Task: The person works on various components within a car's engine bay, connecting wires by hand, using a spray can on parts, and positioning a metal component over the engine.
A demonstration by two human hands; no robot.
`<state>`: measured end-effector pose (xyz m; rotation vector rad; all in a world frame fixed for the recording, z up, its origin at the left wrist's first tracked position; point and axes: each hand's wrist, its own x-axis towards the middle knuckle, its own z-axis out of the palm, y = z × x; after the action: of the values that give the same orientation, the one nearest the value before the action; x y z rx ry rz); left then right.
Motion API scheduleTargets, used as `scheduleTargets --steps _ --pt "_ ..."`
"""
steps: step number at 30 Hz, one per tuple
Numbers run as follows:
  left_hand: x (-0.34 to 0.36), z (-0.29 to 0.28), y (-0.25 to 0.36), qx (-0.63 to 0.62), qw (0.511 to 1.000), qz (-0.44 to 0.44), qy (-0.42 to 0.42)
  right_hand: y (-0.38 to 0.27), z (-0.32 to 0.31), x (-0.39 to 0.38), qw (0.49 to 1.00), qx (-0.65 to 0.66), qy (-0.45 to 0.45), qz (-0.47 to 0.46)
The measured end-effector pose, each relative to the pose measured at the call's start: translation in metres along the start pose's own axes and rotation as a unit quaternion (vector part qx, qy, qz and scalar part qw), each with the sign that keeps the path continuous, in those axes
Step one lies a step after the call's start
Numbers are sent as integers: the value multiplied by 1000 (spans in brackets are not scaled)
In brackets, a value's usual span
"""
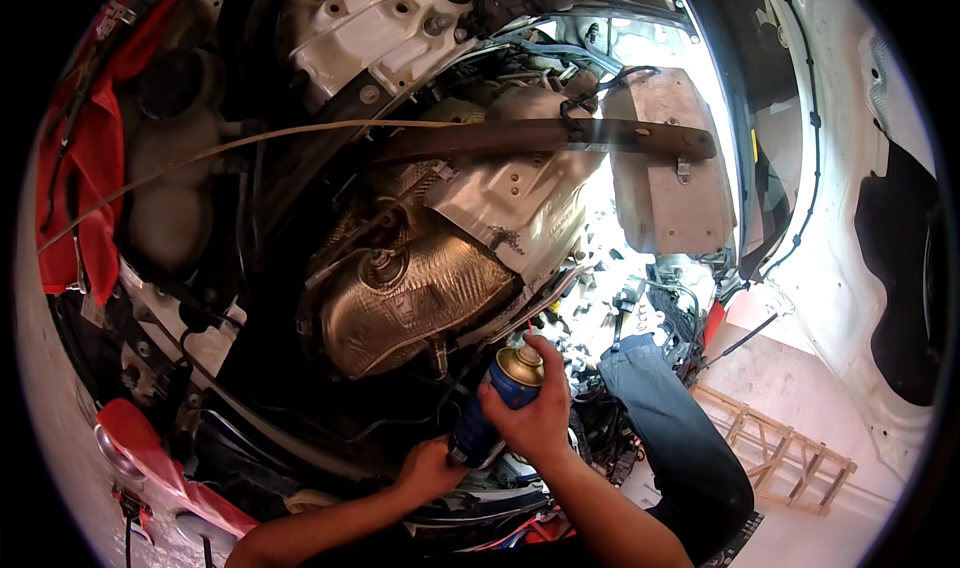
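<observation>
An aerosol can (476, 432) with a blue body and a gold-coloured top leans over the engine bay. Wrapped around its upper part is my right hand (535, 420), closed, with the index finger up at the nozzle. A thin red straw (530, 325) sticks out from the nozzle end. My left hand (432, 471) is closed against the can's lower end, its fingertips partly hidden. Just beyond the can lies a bronze-coloured, dented metal heat shield (430, 293). Brightly lit engine parts and wiring (640, 308) are to the right of the nozzle.
A dark bar (550, 140) crosses the bay above the heat shield. At left are a pale plastic reservoir (172, 213) and red cloth (95, 183). Dark fabric, possibly a sleeve (672, 423), lies close right of my right hand. A wooden ladder-like frame (785, 458) lies farther right.
</observation>
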<state>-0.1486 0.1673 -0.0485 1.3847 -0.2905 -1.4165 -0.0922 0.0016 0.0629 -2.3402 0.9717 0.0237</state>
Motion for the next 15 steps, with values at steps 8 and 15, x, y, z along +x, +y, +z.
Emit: scheduleTargets --steps 8,15 --pt "-8 -6 5 25 1000 -10 -9 -4 1 0 999 23 -1 40" --pt "-11 -3 5 13 999 27 -34 -26 -88 -2 997 -41 -23 -56"
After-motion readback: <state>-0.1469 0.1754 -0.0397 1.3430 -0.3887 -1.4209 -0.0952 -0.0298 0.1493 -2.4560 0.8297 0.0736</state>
